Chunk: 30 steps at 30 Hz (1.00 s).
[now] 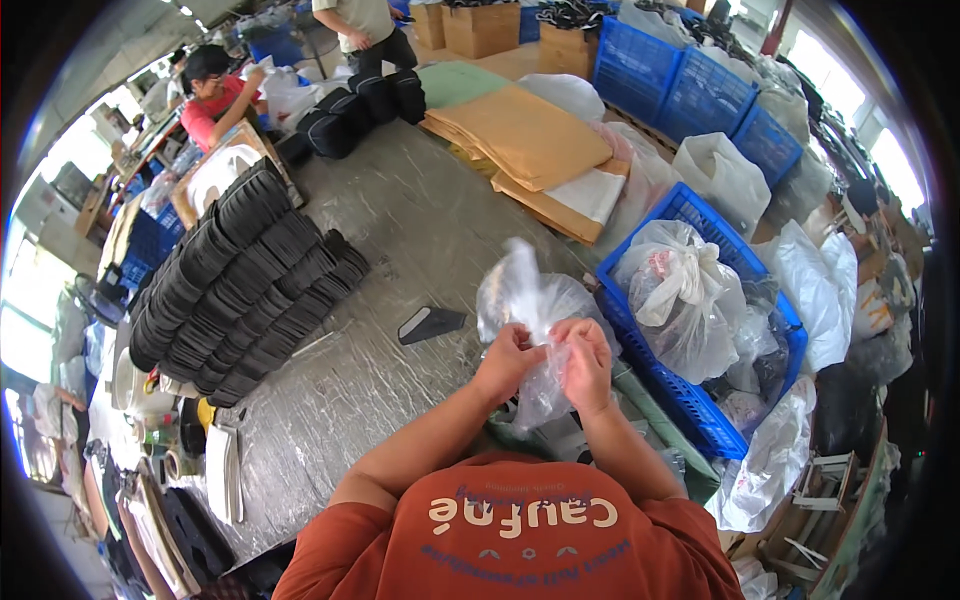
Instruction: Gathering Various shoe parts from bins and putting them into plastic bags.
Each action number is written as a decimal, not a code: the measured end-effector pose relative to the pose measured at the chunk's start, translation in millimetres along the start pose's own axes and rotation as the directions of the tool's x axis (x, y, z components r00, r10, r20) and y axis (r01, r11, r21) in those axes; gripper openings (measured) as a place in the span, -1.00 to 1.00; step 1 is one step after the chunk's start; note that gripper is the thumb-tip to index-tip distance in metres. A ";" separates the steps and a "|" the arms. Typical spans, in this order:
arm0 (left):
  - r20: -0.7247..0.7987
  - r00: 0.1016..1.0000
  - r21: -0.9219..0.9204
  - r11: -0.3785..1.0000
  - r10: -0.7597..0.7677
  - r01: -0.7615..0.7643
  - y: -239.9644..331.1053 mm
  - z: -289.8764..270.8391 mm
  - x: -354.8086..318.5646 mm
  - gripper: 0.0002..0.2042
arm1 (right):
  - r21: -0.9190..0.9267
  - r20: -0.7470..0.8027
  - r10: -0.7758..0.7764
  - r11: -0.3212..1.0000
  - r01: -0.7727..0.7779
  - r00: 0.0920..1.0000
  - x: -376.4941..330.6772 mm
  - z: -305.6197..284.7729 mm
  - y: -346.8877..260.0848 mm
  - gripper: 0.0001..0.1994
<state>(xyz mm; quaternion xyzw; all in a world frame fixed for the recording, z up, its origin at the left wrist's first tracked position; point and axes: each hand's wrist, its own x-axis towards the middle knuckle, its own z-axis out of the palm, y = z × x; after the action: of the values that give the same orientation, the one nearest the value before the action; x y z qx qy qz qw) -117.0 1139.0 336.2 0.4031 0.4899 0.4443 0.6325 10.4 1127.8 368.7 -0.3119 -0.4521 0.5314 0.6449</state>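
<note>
In front of my chest, both hands grip a clear plastic bag [560, 298]. My left hand [508, 362] pinches it from the left side, with thumb and fingers together. From the right, my right hand [584, 360] has its fingers closed on the gathered plastic close beside the left. The bag's upper part sticks up beyond my fingers, and a loose part hangs below them. What lies inside the bag cannot be made out. To the left of my hands, a flat dark angular piece [432, 325] rests on the plastic-covered table [400, 230].
Tall stacks of black flat pieces [240, 280] stand on the left. Right of me sits a blue crate [715, 425] with a knotted plastic bag [680, 290]. Brown sheets [525, 130] lie on the far right of the table. Beyond the stacks, a person in red [215, 100] works.
</note>
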 end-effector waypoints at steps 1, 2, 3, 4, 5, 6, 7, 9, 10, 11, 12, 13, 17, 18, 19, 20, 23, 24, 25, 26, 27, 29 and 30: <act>0.017 0.998 -0.093 0.994 -0.055 0.056 -2.9 -3.7 3.3 -0.70 | 0.084 0.034 0.023 0.996 -0.026 0.999 -0.1 3.8 1.4 -0.93; 0.031 0.998 -0.096 0.993 -0.061 0.063 -4.2 -8.5 8.0 -0.70 | 0.079 0.081 0.006 0.997 -0.012 0.997 1.7 2.7 0.6 -0.96; 0.166 0.981 -0.289 0.947 -0.097 0.142 -1.5 -14.0 8.9 -0.69 | 0.073 0.067 0.010 0.997 -0.015 0.998 0.0 3.8 -4.7 -0.96; 0.300 0.948 -0.459 0.856 -0.102 0.237 1.9 -18.7 8.8 -0.67 | 0.160 0.013 0.081 0.984 -0.082 0.997 0.5 6.6 -14.3 -0.96; 0.310 0.945 -0.455 0.855 -0.109 0.248 5.2 -21.1 6.0 -0.67 | 0.250 -0.036 0.152 0.958 -0.138 0.988 1.6 9.2 -24.6 -0.95; 0.346 0.937 -0.502 0.837 -0.037 0.219 14.3 -19.0 1.7 -0.67 | 0.195 -0.110 0.187 0.967 -0.163 0.976 3.4 10.0 -36.1 -0.97; 0.377 0.926 -0.549 0.813 0.036 0.192 23.1 -15.8 -2.5 -0.67 | 0.191 -0.125 0.180 0.969 -0.155 0.976 3.3 7.8 -41.6 -0.97; 0.384 0.922 -0.566 0.798 0.037 0.204 31.8 -14.2 -7.1 -0.70 | -0.435 -0.064 0.003 0.900 -0.030 0.998 3.9 5.6 -53.7 -0.88; 0.409 0.911 -0.560 0.803 0.055 0.203 30.3 -19.6 -6.4 -0.71 | -0.709 0.113 -0.076 0.692 0.134 0.991 5.1 6.4 -64.9 -0.76; 0.434 0.898 -0.553 0.808 0.073 0.201 30.9 -24.6 -5.9 -0.71 | -0.778 0.224 -0.101 0.581 0.240 0.969 5.3 14.4 -73.3 -0.73; 0.448 0.891 -0.547 0.810 0.071 0.210 37.0 -25.6 -7.2 -0.71 | -0.764 0.284 -0.109 0.575 0.294 0.953 4.8 16.8 -72.8 -0.74; 0.508 0.860 -0.557 0.780 0.048 0.286 48.3 -24.9 -11.5 -0.70 | -0.748 0.341 -0.118 0.567 0.346 0.932 3.6 16.8 -73.9 -0.75; 0.642 0.738 -0.478 0.644 -0.207 0.597 33.6 -30.3 0.0 -0.63 | -0.675 0.155 -0.175 0.700 0.233 0.972 -9.6 -1.4 -59.4 -0.81; 0.636 0.769 -0.339 0.876 -0.054 0.342 50.8 -21.8 -16.0 -0.57 | -0.713 0.038 -0.202 0.681 0.168 0.979 -12.4 -7.3 -54.5 -0.82; 0.642 0.764 -0.328 0.879 -0.062 0.347 53.0 -17.2 -23.7 -0.57 | -0.736 -0.060 -0.228 0.668 0.111 0.972 -14.2 -5.5 -51.4 -0.84; 0.574 0.818 -0.256 0.959 0.049 0.123 52.3 -9.6 -29.5 -0.58 | -0.742 -0.009 -0.214 0.656 0.137 0.977 -17.5 -2.0 -50.0 -0.84; 0.505 0.850 -0.180 0.981 0.152 -0.069 41.0 -3.2 -28.8 -0.56 | -0.570 0.093 -0.114 0.808 0.147 0.989 -29.3 -0.4 -41.8 -0.80; 0.423 0.883 -0.067 0.979 0.202 -0.192 34.2 -4.1 -28.9 -0.57 | -0.565 0.089 -0.116 0.812 0.146 0.989 -29.3 -1.9 -43.7 -0.80; 0.344 0.902 0.058 0.952 0.262 -0.299 27.9 -4.9 -30.4 -0.58 | -0.639 0.173 -0.101 0.745 0.190 0.980 -28.5 -5.6 -48.7 -0.79; 0.314 0.902 0.134 0.926 0.298 -0.353 21.5 -5.3 -34.1 -0.61 | -0.701 0.255 -0.078 0.671 0.239 0.964 -27.1 -8.7 -51.1 -0.79; 0.321 0.901 0.135 0.928 0.291 -0.348 26.4 -2.8 -36.3 -0.61 | -0.704 0.245 -0.077 0.671 0.232 0.966 -28.9 -12.3 -52.7 -0.79; 0.430 0.702 0.318 0.633 0.567 -0.706 39.1 -0.1 -38.9 -0.69 | -0.802 0.226 -0.112 0.543 0.250 0.968 -31.5 -18.2 -53.7 -0.77; 0.433 0.851 0.139 0.911 0.296 -0.387 45.6 1.2 -42.9 -0.73 | -0.782 0.202 -0.179 0.563 0.269 0.963 -30.1 -23.9 -48.7 -0.75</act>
<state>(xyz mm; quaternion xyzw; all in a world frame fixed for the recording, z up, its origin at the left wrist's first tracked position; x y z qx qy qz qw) -128.8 1110.6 390.7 0.6346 0.3153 0.4003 0.5811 51.1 1088.8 394.6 -0.4816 -0.7099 0.1995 0.4736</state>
